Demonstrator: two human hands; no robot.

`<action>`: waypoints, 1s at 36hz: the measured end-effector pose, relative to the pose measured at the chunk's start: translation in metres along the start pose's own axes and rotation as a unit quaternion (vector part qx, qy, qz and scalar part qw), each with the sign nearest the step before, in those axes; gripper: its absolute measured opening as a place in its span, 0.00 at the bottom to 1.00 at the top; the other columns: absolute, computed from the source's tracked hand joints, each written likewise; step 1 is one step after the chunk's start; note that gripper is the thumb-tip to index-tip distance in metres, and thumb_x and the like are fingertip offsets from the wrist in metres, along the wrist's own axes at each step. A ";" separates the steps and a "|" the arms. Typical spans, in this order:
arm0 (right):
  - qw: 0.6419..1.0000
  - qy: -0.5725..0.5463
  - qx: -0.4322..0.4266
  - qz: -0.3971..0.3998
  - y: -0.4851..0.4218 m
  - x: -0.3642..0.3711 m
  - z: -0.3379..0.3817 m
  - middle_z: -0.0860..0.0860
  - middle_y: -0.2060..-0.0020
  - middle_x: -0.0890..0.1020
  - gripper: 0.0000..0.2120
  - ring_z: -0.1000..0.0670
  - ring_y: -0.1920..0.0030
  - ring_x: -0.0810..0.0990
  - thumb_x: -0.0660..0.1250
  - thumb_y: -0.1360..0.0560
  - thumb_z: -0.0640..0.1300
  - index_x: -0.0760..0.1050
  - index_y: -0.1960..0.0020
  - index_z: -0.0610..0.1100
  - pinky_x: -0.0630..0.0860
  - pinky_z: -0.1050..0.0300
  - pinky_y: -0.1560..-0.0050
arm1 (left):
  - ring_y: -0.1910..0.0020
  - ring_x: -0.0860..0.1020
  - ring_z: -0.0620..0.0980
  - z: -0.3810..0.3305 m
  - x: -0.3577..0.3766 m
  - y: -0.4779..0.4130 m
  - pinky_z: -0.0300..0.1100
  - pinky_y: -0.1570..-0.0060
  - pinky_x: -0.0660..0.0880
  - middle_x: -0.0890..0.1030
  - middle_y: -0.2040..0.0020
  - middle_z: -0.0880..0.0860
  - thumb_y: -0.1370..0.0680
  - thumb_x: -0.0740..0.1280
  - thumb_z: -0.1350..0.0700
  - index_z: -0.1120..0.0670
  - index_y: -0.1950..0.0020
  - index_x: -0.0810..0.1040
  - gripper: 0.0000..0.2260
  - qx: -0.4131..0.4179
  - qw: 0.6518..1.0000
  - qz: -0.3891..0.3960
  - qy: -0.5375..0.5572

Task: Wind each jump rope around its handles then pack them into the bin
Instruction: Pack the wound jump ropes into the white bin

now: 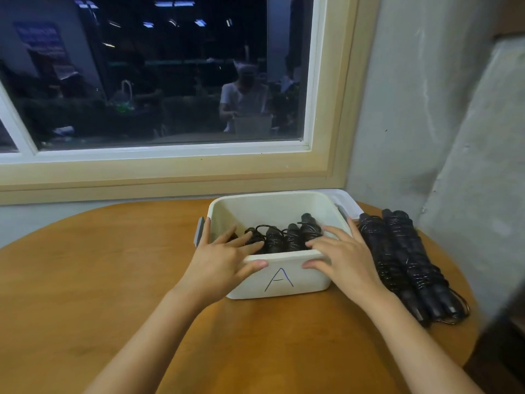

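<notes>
Head view: left hand (224,253) and right hand (345,251), grips apart, press jump ropes (284,237) in bin (311,282).

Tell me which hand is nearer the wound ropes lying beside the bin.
Right. The right hand rests on the bin, at its near-right corner, next to those ropes; the left hand is at the near-left corner.

A round table of orange-brown wood (113,265) carries a white rectangular plastic bin (309,282) marked with a blue letter A. Just right of the bin, several wound bundles of black jump ropes (403,260) lie side by side on the wood. Behind the bin's right corner lies a flat white plastic lid (348,201).
</notes>
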State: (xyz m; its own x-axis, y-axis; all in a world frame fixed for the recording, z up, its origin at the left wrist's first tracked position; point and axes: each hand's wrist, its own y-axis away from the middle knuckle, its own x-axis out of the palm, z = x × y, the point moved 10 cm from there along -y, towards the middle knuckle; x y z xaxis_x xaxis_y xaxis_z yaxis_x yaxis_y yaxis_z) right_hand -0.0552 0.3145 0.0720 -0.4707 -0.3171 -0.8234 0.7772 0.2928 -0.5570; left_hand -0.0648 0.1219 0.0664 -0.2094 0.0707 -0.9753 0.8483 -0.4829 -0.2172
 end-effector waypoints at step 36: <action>0.905 0.191 0.371 0.084 0.118 0.014 -0.109 0.39 0.27 0.65 0.38 0.39 0.32 0.68 0.64 0.22 0.61 0.54 0.21 0.45 0.72 0.46 0.38 | 0.21 0.40 0.54 0.043 -0.005 0.034 0.64 0.25 0.45 0.38 0.20 0.52 0.33 0.64 0.79 0.52 0.25 0.68 0.40 -0.207 0.944 -0.230 0.114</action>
State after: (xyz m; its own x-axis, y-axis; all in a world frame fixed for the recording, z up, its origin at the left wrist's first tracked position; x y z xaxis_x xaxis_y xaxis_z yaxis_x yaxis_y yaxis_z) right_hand -0.0156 0.4427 -0.0172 -0.3196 0.0512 -0.9462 0.8509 -0.4238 -0.3104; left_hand -0.0560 0.0681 0.0661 -0.5312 0.3985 -0.7476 0.8207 0.0231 -0.5709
